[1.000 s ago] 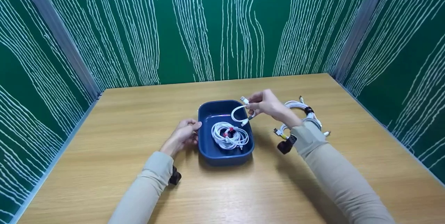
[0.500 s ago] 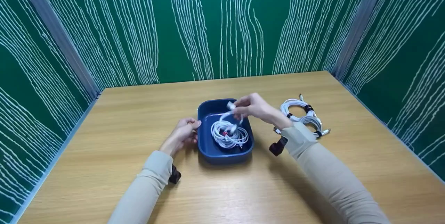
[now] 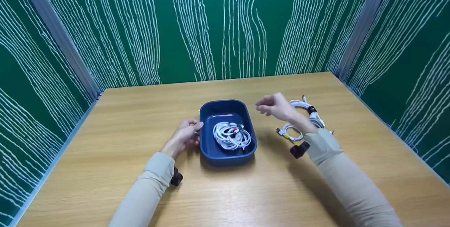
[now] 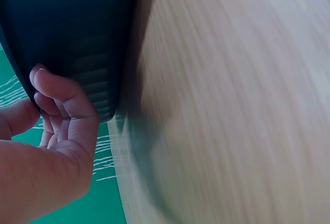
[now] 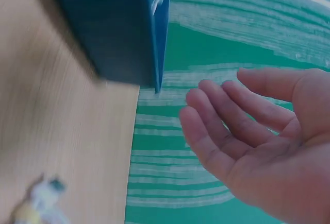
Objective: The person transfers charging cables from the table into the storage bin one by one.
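- The blue bin (image 3: 228, 162) sits at the centre of the head view; it looks like stiff, smooth plastic, probably light enough to slide. Its rim seems the natural hold, and the left hand (image 3: 185, 134) pinches it on the bin's left side.
- Inside, toward the bin's lower right, lie white cables (image 3: 227, 142): likely light and springy (loose ends could snag), best lifted by the bundled part rather than a plug.
- The right hand (image 3: 276, 107), holding nothing, hovers right of centre, fingers loosely bent, apart from the bin.
- Right of the frame, the yellow-tied cable (image 3: 291, 138) should be graspable at its tie.
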Motion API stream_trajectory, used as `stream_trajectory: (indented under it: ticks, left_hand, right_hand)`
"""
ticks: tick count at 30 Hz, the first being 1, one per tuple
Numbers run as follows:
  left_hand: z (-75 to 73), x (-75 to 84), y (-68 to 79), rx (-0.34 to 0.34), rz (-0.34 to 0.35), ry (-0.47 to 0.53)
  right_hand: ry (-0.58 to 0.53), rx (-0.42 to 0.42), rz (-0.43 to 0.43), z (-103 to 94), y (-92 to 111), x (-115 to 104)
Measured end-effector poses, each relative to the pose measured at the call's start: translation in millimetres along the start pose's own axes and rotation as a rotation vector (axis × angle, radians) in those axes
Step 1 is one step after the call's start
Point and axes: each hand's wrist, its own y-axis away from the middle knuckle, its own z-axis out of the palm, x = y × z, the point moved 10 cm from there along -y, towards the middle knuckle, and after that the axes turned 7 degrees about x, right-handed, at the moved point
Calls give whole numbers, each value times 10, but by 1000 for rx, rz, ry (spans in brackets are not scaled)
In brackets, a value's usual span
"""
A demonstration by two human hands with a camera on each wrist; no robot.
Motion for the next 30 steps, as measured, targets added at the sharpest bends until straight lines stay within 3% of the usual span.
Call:
stream_trajectory:
  ticks: [5, 14, 21, 30]
  left_hand:
    - [0, -3, -4, -5, 0, -1]
    - [15, 0, -7, -15, 6, -9]
    - [9, 3, -8, -17, 11, 4]
    - [-6, 1, -25, -6, 2, -12]
  right_hand:
    - [134, 4, 51, -213, 118, 308]
    - [467, 47, 32, -468, 264, 724]
    - [555, 43, 5, -466, 283, 902]
    - [602, 29, -29, -394, 249, 929]
